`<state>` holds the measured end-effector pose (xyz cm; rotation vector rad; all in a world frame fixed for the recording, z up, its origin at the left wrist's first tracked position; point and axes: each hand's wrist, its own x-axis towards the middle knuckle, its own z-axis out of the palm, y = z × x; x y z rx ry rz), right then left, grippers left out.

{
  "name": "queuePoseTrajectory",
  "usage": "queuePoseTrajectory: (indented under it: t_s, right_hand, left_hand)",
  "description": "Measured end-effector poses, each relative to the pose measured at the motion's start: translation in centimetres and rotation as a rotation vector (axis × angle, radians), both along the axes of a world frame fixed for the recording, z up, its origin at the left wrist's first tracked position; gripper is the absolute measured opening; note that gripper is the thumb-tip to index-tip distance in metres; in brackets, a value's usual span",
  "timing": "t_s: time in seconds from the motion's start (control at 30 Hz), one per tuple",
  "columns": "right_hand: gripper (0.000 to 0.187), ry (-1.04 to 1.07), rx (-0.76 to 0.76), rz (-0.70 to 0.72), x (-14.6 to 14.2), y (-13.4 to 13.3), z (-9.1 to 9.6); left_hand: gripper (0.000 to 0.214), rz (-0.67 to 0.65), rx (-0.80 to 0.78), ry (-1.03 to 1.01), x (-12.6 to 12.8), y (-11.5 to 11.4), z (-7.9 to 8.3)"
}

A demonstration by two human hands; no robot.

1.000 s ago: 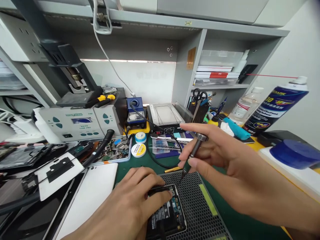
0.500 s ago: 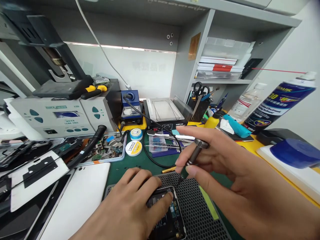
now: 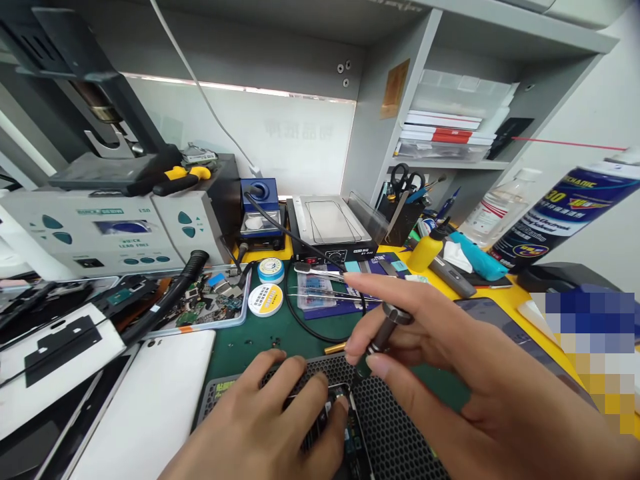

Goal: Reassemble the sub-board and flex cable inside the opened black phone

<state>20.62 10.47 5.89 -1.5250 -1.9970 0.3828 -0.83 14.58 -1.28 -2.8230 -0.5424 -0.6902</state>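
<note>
My right hand (image 3: 450, 360) pinches a dark precision screwdriver (image 3: 381, 337) between thumb and fingers, with the forefinger over its cap. The tip points down at the top edge of an opened phone (image 3: 345, 427). That phone lies on a black perforated mat (image 3: 400, 427) with its circuit board and battery showing. My left hand (image 3: 265, 427) rests on the phone's upper left part, fingers curled and pressing it down. Much of the phone is hidden under that hand and by the frame's lower edge.
A white phone back cover (image 3: 145, 400) lies at left beside black panels. Behind stand a rework station (image 3: 110, 233), a tray of parts (image 3: 210, 303), solder reels (image 3: 265, 300), tweezers (image 3: 325, 293), a heating plate (image 3: 330, 227), a yellow bottle (image 3: 430, 250) and a blue spray can (image 3: 565, 213).
The view has tilted down and shifted, so both hands and the phone sit lower in frame. The screwdriver tip has come down closer to the phone's top edge. The left hand stays on the phone.
</note>
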Motion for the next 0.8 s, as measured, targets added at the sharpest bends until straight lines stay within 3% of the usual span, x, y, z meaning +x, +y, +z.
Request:
queuePoseTrajectory:
  t_s: [0.57,0.8]
  right_hand:
    - [0.06,-0.07,0.038,0.038,-0.16,-0.09,-0.26]
    - [0.062,-0.072,0.004,0.067,-0.48,0.55,-0.4]
  left_hand:
    - [0.029,-0.026,-0.076,0.014,-0.35,-0.1,0.51]
    - [0.022,-0.004,-0.018,-0.006,0.28,0.31,0.45]
